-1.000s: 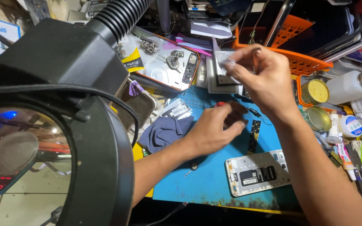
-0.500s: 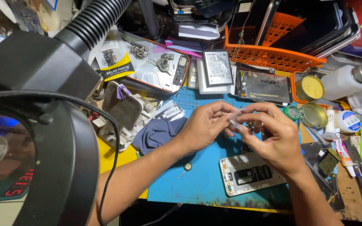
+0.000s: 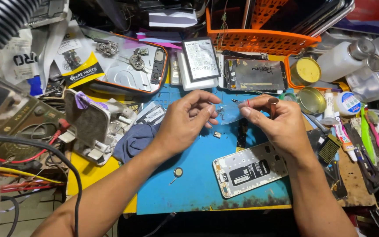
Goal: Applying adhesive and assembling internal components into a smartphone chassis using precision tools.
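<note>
Both hands stayed together mid-mat since last frame: left hand (image 3: pixel 185 120) and right hand (image 3: pixel 275 123) pinch clear film piece (image 3: pixel 230 115). Opened phone frame (image 3: pixel 251 169) at 5 o'clock, untouched. Fine peeling underway, likely.

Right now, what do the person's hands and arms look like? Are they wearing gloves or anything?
No gloves. Both the left hand and the right hand are bare, and both forearms are bare too, with no sleeves showing in the head view. No watch, bracelet or ring can be seen. The fingernails are short.
</note>
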